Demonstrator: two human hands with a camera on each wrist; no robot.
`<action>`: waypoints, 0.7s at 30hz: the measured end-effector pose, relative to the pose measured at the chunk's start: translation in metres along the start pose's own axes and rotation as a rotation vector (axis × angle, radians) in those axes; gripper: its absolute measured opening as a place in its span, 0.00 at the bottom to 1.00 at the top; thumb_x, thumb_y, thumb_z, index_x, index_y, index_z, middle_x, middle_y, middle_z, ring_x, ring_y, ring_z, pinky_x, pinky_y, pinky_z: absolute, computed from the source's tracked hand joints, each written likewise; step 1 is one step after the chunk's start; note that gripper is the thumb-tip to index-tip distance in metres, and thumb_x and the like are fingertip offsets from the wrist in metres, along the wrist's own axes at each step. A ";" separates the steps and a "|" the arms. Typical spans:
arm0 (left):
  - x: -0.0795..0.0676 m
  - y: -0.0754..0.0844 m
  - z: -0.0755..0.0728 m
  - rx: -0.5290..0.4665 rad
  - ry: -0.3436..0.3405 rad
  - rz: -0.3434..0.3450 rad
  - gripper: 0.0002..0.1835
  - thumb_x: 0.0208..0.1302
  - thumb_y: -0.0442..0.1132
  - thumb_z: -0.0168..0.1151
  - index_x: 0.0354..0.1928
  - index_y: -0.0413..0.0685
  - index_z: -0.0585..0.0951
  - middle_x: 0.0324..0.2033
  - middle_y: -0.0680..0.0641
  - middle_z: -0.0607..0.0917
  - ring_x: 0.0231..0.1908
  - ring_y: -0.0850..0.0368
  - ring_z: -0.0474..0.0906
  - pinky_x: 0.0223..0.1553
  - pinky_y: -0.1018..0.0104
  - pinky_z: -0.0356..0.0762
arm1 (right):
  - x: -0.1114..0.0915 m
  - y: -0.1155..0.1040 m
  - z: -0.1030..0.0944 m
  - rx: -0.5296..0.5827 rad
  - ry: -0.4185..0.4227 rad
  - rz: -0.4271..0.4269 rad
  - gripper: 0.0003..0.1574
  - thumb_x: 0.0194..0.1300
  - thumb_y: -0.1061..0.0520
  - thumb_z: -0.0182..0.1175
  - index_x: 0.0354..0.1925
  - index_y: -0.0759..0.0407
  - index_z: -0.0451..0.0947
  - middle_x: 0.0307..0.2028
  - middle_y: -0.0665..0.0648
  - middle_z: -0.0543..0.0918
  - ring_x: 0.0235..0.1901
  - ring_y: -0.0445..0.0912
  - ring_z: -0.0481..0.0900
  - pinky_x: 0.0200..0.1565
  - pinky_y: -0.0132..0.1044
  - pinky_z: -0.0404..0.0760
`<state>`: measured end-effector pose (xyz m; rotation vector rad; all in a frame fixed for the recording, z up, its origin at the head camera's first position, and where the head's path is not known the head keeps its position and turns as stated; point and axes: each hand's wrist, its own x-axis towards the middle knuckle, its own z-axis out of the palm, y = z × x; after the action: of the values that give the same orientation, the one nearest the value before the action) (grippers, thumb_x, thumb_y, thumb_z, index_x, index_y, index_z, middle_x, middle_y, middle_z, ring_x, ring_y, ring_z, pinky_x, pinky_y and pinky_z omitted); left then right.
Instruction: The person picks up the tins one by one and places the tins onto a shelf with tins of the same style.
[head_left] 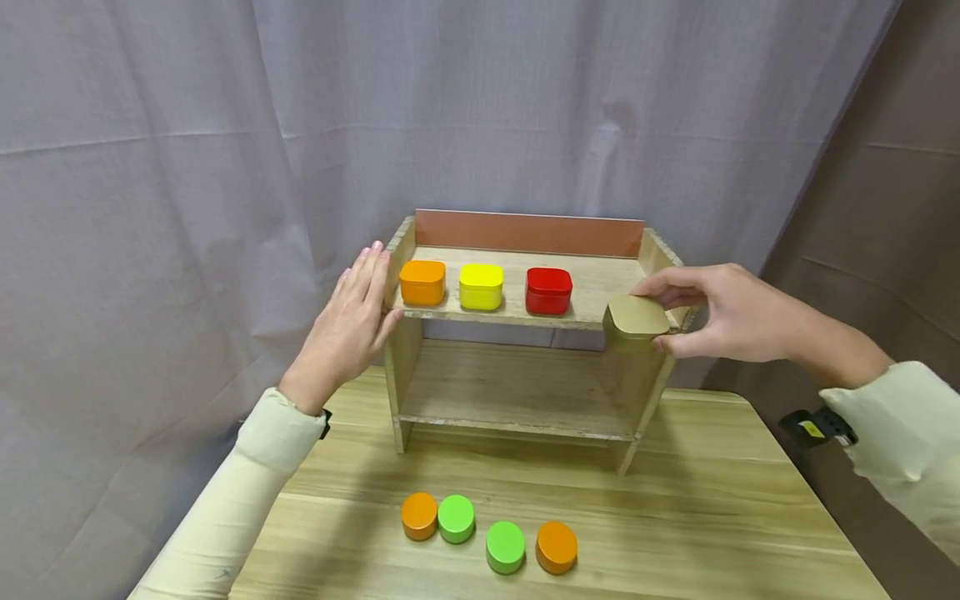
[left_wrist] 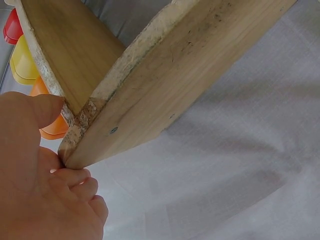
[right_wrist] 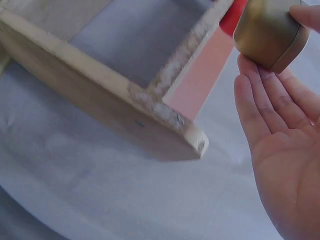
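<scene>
Currently the left hand [head_left: 348,321] lies with straight fingers along the outer left side of the wooden shelf [head_left: 510,383], thumb at the front edge, holding nothing, while the right hand [head_left: 735,312] pinches a gold box [head_left: 633,325] at the shelf's front right corner, right of centre; whether that box touches the board cannot be told. Leftward, near the top board's front edge, sit a red box [head_left: 548,292], a yellow box [head_left: 481,287] and an orange box [head_left: 422,283], the gap between red and gold being the widest. Two orange discs [head_left: 419,516] and two green discs [head_left: 455,518] lie lower centre on the desk [head_left: 675,517], whose front runs out of frame. The right wrist view cuts off the gold box at the top. A black wrist device [head_left: 817,427], far right, carries a yellow patch too small to read.
</scene>
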<state>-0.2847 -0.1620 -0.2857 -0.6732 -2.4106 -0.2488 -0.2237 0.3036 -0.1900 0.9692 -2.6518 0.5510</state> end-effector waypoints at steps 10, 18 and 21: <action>0.001 -0.002 0.001 0.008 -0.011 -0.007 0.43 0.83 0.48 0.52 0.84 0.34 0.45 0.85 0.35 0.45 0.85 0.38 0.44 0.84 0.39 0.49 | 0.019 0.017 -0.014 -0.022 -0.014 0.153 0.34 0.55 0.59 0.80 0.61 0.53 0.84 0.49 0.53 0.92 0.43 0.25 0.84 0.46 0.13 0.78; 0.001 -0.001 0.002 0.004 -0.002 0.002 0.43 0.82 0.47 0.53 0.84 0.34 0.45 0.85 0.34 0.46 0.85 0.37 0.45 0.84 0.39 0.49 | 0.032 0.026 -0.015 0.003 -0.039 0.228 0.31 0.61 0.56 0.77 0.63 0.53 0.83 0.52 0.54 0.91 0.43 0.24 0.84 0.45 0.16 0.80; 0.000 0.000 0.003 0.003 0.008 0.006 0.43 0.82 0.47 0.53 0.84 0.33 0.46 0.85 0.34 0.48 0.84 0.37 0.46 0.83 0.38 0.51 | 0.033 0.029 -0.014 -0.017 -0.054 0.238 0.32 0.61 0.54 0.77 0.64 0.54 0.83 0.53 0.55 0.91 0.43 0.24 0.83 0.45 0.17 0.80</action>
<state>-0.2862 -0.1616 -0.2882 -0.6768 -2.4005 -0.2452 -0.2662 0.3116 -0.1728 0.6769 -2.8351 0.5588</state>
